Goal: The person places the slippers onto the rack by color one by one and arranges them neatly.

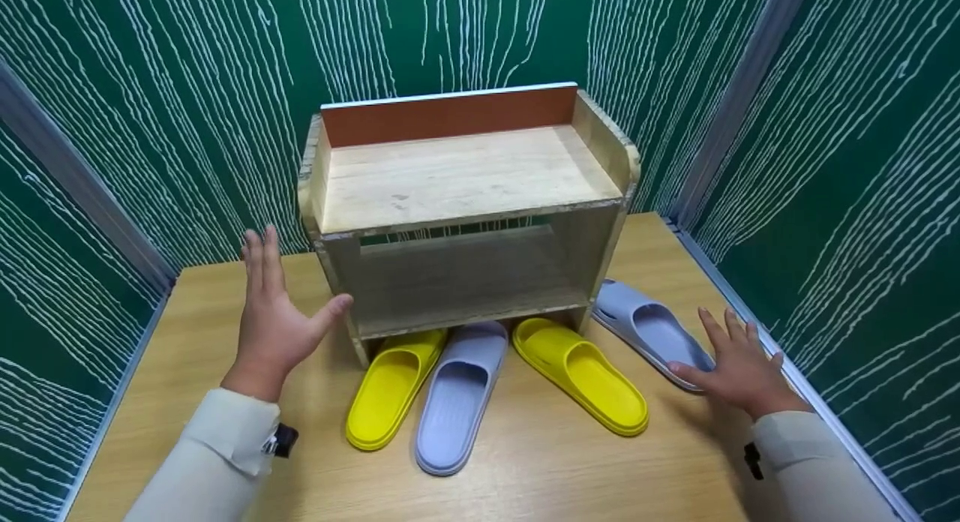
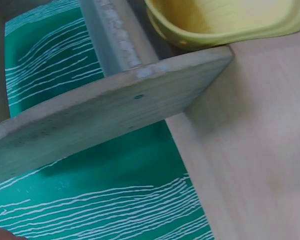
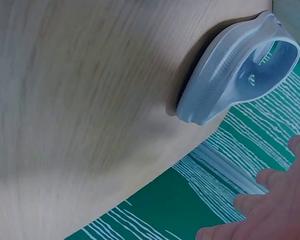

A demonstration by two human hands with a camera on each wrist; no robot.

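A two-level wooden rack (image 1: 465,177) stands on the wooden table (image 1: 525,462). Four slippers lie with their toes under its bottom shelf: a yellow one (image 1: 390,387), a grey one (image 1: 459,396), a second yellow one (image 1: 581,372) and a second grey one (image 1: 652,331) at the right. My left hand (image 1: 274,316) is spread open beside the rack's left side, thumb at its front edge. My right hand (image 1: 739,364) is open with straight fingers, thumb touching the heel of the right grey slipper (image 3: 235,70). The left wrist view shows the rack's side board (image 2: 110,110) and a yellow slipper (image 2: 225,20).
Green panels with white streaks (image 1: 135,94) wall in the table on the left, back and right. A metal rail (image 1: 795,379) runs along the table's right edge, close to my right hand. Bare tabletop lies in front of the slippers.
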